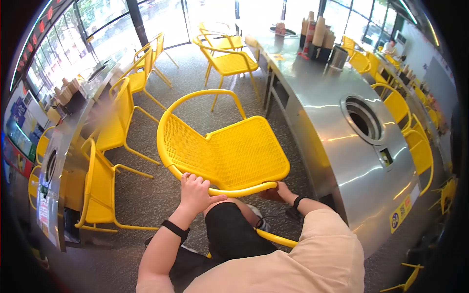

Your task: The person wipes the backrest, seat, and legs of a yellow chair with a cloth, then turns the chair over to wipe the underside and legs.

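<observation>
Head view: the yellow chair (246, 154) sits mid-scene, between the left table (68, 138) and the right table (332, 156), its backrest to the left. The left hand (196, 192) has its fingers closed over the near armrest (239, 191); the right hand (276, 193) is at that armrest's right end, its fingers too hidden to tell how far they close. Sharing the load evenly and keeping the seat off the right table's edge should help.
</observation>
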Motion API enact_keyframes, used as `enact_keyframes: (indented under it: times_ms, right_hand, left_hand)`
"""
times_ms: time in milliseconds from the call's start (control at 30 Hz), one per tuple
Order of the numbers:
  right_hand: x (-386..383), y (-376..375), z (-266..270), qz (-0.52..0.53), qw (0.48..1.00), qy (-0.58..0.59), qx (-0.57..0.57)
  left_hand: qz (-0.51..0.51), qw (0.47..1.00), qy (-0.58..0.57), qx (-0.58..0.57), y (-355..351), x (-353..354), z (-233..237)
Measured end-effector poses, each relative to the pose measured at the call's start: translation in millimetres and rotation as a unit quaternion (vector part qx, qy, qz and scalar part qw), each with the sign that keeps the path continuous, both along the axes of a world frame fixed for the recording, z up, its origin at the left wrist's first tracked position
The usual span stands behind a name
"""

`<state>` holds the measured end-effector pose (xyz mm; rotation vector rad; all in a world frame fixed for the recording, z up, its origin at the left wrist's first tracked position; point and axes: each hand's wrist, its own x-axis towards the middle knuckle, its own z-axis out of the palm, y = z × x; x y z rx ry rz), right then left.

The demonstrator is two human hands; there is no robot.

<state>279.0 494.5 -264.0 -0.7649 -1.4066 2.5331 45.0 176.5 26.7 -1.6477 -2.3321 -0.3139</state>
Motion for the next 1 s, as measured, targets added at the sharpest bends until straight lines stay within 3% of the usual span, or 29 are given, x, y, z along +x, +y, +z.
enact_keyframes:
  times_ms: [100, 133, 233, 267, 367, 400, 533, 633, 733, 833, 900, 1000]
  right_hand:
    - [22, -12, 43, 0.000, 0.973, -0.095, 0.209]
    - [23, -21, 73, -0.010, 0.974, -0.091, 0.205]
    - [21, -25, 97, 0.037, 0.925, -0.102, 0.363]
    - [16, -29, 105, 0.014, 0.913, -0.046, 0.406]
    - [2, -42, 152, 0.049, 0.830, -0.018, 0.556]
    - [-6, -44, 163, 0.065, 0.797, -0.057, 0.597]
    - [-26, -66, 208, 0.152, 0.687, -0.084, 0.705]
    - [-53, -94, 239, 0.239, 0.653, -0.133, 0.706]
    - [-89, -131, 255, 0.280, 0.633, -0.198, 0.694]
    - [-115, -153, 261, 0.300, 0.651, -0.219, 0.662]
    - [-133, -144, 230, 0.284, 0.676, -0.178, 0.656]
    - [-144, -153, 239, 0.289, 0.707, -0.140, 0.630]
  left_hand:
    - [0.009, 0.997, -0.015, -0.076, 6, 5, 5]
    - [0.002, 0.997, -0.016, -0.076, 7, 6, 5]
    - [-0.005, 0.999, -0.012, -0.048, 7, 3, -4]
    - [-0.007, 1.000, -0.003, -0.021, 7, 2, -10]
    - [-0.003, 1.000, 0.009, -0.008, 3, 0, -9]
    - [-0.001, 1.000, 0.007, -0.015, 3, 2, -9]
    - [-0.012, 0.999, -0.038, -0.011, 1, 1, -15]
    - [-0.011, 0.999, -0.007, 0.041, 2, 1, -29]
    - [-0.027, 0.995, -0.079, 0.052, -4, 0, -20]
    - [-0.038, 0.986, -0.151, 0.054, -9, -2, -11]
    - [-0.035, 0.983, -0.169, 0.063, -8, -1, -12]
    - [-0.028, 0.979, -0.188, 0.076, 1, -2, -22]
